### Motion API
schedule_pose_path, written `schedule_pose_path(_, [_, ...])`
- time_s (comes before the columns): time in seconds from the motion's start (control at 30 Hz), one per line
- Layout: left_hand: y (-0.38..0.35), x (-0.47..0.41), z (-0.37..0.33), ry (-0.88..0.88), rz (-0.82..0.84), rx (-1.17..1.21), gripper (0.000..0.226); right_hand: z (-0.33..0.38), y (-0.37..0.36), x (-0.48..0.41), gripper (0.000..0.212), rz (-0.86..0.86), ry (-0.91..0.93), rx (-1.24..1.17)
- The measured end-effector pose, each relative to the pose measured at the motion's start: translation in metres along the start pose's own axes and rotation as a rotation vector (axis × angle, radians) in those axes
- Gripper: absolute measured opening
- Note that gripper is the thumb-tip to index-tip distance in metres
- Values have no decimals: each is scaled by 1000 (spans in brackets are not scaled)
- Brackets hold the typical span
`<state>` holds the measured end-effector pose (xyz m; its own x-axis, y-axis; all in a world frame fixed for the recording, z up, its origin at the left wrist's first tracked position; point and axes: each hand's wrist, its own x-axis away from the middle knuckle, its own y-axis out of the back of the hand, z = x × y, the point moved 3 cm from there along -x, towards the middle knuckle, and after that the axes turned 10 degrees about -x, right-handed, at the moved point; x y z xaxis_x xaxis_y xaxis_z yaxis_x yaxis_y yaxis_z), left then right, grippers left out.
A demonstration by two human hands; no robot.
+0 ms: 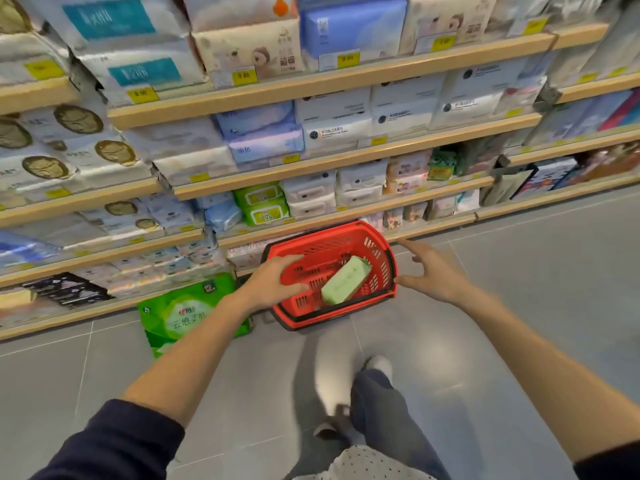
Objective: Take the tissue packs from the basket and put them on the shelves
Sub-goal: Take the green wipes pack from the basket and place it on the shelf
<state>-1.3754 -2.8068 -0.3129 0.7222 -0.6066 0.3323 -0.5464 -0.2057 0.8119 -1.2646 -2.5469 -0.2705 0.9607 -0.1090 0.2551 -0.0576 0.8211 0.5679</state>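
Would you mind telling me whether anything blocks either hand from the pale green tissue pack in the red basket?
Nothing visible does. The pale green tissue pack lies uncovered in the open-topped red plastic basket; the left hand rests on the rim beside it, the right hand is open outside.

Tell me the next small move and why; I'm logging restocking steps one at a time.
Probably lower the left hand from the red basket rim onto the pale green tissue pack and close the fingers on it. That pack lies alone inside, neither hand holds anything, and the right hand hovers open outside the rim.
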Motion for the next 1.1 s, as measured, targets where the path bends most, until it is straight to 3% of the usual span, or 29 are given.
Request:
schedule_pose_path(0.23, [-75, -100, 43, 91, 81, 166, 69, -72, -34, -106, 66, 254, 112, 541])
schedule_pose_path(0.4, [-137, -164, 89, 233, 116, 250, 61, -132, -73, -202, 66, 455, 223, 776])
schedule_pose_path(0.6, [-227, -213, 141, 353, 83, 450, 53, -227, -140, -301, 98, 643, 471, 1022])
schedule_pose_path(0.8, [-325, -262, 199, 382, 96, 474, 64, -330, -234, -368, 112, 806, 551, 1045])
schedule_pose_path(1.1, [-400, -321, 250, 357, 121, 473, 72, -427, -313, -413, 122, 915, 434, 1037])
